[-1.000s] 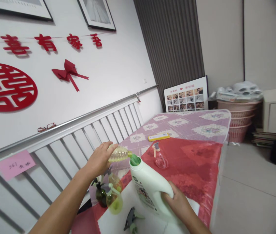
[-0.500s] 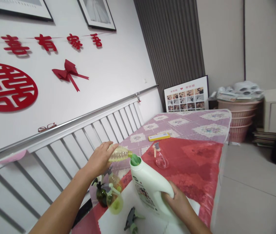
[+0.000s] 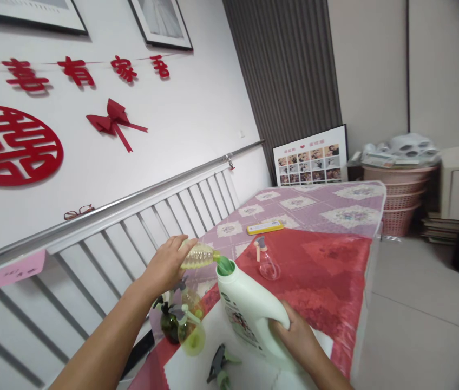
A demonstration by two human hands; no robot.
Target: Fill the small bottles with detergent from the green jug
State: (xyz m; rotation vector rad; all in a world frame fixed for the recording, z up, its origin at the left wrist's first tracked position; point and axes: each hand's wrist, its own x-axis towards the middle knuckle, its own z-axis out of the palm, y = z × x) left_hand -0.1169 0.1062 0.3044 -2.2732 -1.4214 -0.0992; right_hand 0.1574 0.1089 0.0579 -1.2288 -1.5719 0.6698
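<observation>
Watching remotely, I see the lower-left pink note (image 3: pixel 16 272) hanging lower than half a second ago; at lower centre, the left hand (image 3: pixel 168 262) still grips the tilted bottle (image 3: pixel 202 257), the right hand (image 3: pixel 297 335) the pale jug (image 3: pixel 249 307).

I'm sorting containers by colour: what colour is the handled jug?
Handled jug: pale green, seen in the head view.
</observation>
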